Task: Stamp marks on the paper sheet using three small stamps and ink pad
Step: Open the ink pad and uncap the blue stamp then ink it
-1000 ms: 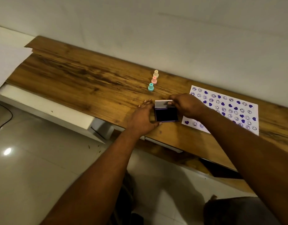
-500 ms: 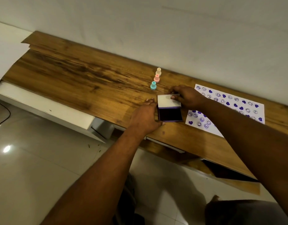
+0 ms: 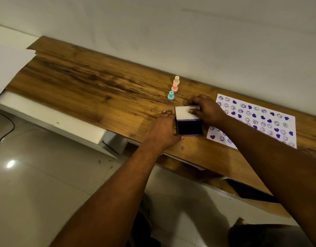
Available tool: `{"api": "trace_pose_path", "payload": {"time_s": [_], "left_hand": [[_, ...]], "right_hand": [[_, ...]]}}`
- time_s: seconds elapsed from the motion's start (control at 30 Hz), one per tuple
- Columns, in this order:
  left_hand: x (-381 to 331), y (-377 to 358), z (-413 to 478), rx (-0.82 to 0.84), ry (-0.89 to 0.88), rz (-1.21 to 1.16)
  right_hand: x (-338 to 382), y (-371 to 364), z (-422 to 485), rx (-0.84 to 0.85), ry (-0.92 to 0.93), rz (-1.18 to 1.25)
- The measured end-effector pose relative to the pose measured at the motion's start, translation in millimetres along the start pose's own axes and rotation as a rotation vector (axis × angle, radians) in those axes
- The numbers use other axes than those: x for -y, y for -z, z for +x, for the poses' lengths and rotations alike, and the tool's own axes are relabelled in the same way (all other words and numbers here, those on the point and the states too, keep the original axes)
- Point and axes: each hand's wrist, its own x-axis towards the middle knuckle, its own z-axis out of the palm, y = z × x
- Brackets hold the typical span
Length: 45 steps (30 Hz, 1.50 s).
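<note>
The ink pad (image 3: 189, 128) lies open on the wooden table (image 3: 100, 93), its dark purple pad facing up and its white lid (image 3: 183, 113) folded back. My left hand (image 3: 162, 131) grips the pad's left side. My right hand (image 3: 205, 109) holds the lid, thumb on top. Three small stamps stand in a row behind: teal stamp (image 3: 170, 95), pink stamp (image 3: 174, 87), cream stamp (image 3: 176, 80). To the right lies the paper sheet (image 3: 271, 118), covered with purple hearts and smiley marks; my right forearm hides part of it.
A white wall runs close behind the table. A white sheet (image 3: 9, 56) lies at the table's left end. White shelf parts (image 3: 52, 120) sit below the table's front edge, above a glossy tiled floor with a black cable (image 3: 4, 132) at left.
The lid of the ink pad has swung from half raised to folded back flat. Both hands stay on the pad.
</note>
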Motion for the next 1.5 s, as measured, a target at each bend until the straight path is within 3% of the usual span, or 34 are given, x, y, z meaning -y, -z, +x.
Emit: {"api": "trace_pose_path", "payload": {"time_s": [0.23,0.37,0.47,0.63,0.83,0.97,1.17,1.33,1.5], "left_hand": [[0,0,0,0.015,-0.010,0.005],[3,0,-1,0.004,-0.002,-0.038],[3,1,1,-0.014,-0.006,-0.112],[4,3,4,-0.032,0.009,-0.136],[9,8,7,-0.018,0.051,-0.163],[11,12,11,-0.107,0.115,-0.186],[5,19,12,-0.369,0.130,-0.180],[-6,19,14,-0.369,0.092,-0.304],[-5,15,19,-0.223,0.110,-0.398]], "right_hand": [[3,-1,1,-0.036,-0.027,0.035],[14,6,9,-0.223,-0.058,0.074],[34,7,20,-0.316,0.040,-0.003],[60,-7,47,-0.242,0.107,-0.299],[63,-20,56,-0.211,0.011,-0.330],[63,-18,50,-0.138,-0.031,-0.262],[73,-4,15,-0.309,-0.059,0.155],[74,-12,-14,-0.302,-0.086,0.230],[73,-10,-24,-0.294,-0.115,0.244]]}}
